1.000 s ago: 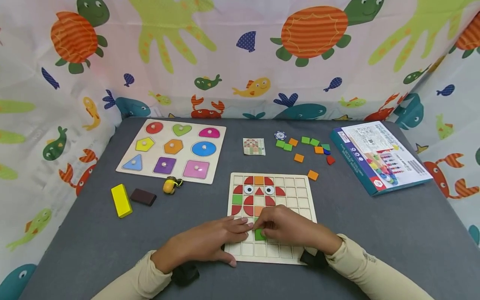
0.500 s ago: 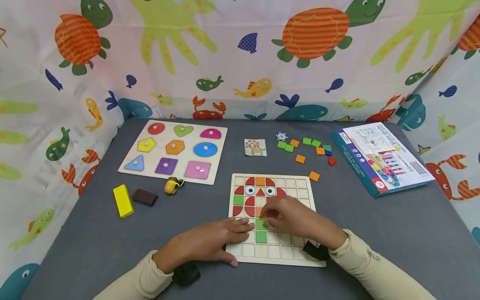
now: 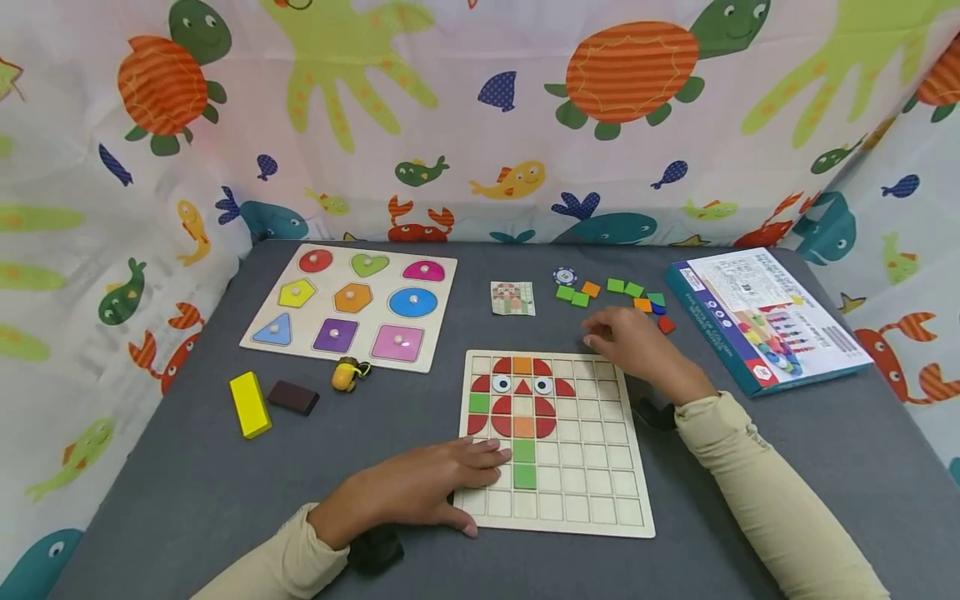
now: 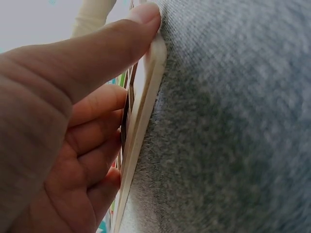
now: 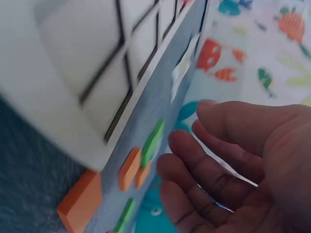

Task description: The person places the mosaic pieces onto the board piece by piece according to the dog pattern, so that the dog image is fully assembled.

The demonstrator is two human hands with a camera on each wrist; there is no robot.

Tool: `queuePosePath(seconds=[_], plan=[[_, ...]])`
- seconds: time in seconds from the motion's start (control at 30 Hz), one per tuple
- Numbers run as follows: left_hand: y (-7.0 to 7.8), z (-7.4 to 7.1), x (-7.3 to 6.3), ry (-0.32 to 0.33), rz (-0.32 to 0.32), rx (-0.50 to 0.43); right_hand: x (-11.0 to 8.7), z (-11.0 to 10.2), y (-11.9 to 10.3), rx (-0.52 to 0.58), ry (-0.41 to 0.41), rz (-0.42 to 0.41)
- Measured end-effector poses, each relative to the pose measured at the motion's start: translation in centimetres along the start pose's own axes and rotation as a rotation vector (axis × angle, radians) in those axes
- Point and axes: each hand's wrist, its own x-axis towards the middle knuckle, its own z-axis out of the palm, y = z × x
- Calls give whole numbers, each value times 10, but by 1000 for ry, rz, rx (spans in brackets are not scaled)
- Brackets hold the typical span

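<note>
Grip empty and relaxed: right hand (image 3: 637, 346) at one o'clock of grid board (image 3: 588, 506), loose tiles (image 3: 634, 289) at hand's twelve. Left hand (image 3: 423, 483) unclenched, rests on board's eight o'clock. Low sweep could scatter clustered tiles.

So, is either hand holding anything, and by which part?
Nothing is held: the left hand rests on the board's near-left corner; the right hand is empty, near loose tiles.
</note>
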Motion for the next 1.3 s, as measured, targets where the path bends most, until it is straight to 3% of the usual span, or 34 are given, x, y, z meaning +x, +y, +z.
queuePosePath(seconds=[0.37, 0.6, 0.9, 1.1, 1.3], plan=[[0, 3, -1, 2, -1, -29, 54, -1, 27, 81, 12, 87], [0, 3, 1, -10, -8, -29, 70, 2, 26, -6, -44, 135], [-1, 2, 0, -6, -7, -27, 67, -4, 25, -36, -131, 110], [0, 2, -1, -6, -3, -22, 56, -3, 30, -5, -24, 50], [0, 2, -1, 0, 4, -19, 39, -4, 24, -23, 67, 42]])
